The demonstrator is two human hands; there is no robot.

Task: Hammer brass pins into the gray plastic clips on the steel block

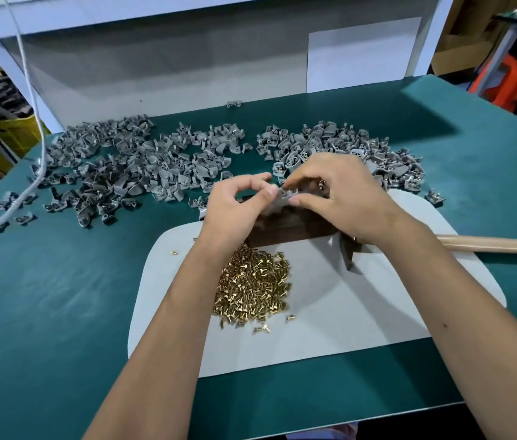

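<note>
A white mat (362, 319) lies on the green table (60, 296); a pale cord (33, 100) trails at left.

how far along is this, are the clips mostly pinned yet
Hard to count. The right-hand clip pile shows some brass, so those look pinned. In hand: left hand and right hand pinch one gray clip over the steel block; the hammer lies unused. Left: the big clip pile and the brass pins.
</note>
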